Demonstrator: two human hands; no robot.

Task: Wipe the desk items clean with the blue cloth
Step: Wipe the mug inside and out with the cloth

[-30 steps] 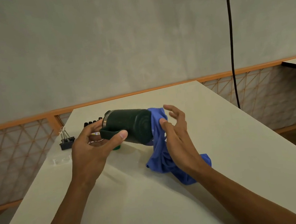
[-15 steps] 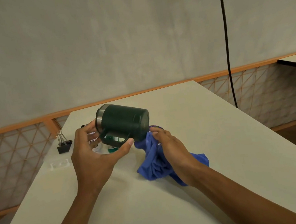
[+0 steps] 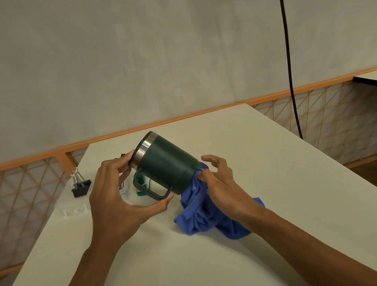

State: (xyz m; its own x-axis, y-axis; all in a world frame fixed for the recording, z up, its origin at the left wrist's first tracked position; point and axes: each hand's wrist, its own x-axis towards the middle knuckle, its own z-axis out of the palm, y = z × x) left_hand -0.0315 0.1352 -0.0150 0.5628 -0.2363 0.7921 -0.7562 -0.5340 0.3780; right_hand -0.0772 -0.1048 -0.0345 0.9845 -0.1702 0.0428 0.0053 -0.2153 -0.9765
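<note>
Gripping the green mug [image 3: 169,165] clear of the desk [image 3: 267,176], the left hand [image 3: 116,197] has its fingers curled round the steel rim [image 3: 142,148] and its thumb hooked under the handle [image 3: 152,191]. The mug is tilted, with its mouth up and to the left and its base down and to the right. The right hand [image 3: 222,186] meets that base with the blue cloth [image 3: 199,211], the thumb pinching a fold against the lower edge. Its other fingers curl loosely above the fold. The rest of the cloth hangs in a rumpled heap onto the desk just below the mug. A cluster of binder clips [image 3: 80,186] stands near the far left edge, well apart from both hands. The mug looks like a rigid, insulated metal one with a matte coating, so it is probably fairly weighty and unlikely to dent. The bare steel band could be slick under fingertips. The handle and the thick body seem the surest places to hold while the cloth works round the base. The cloth is soft and limp. It will bunch rather than push, so it likely needs to be gathered into the palm and pressed flat on the surface to wipe well. Its trailing end could snag small items nearby.
</note>
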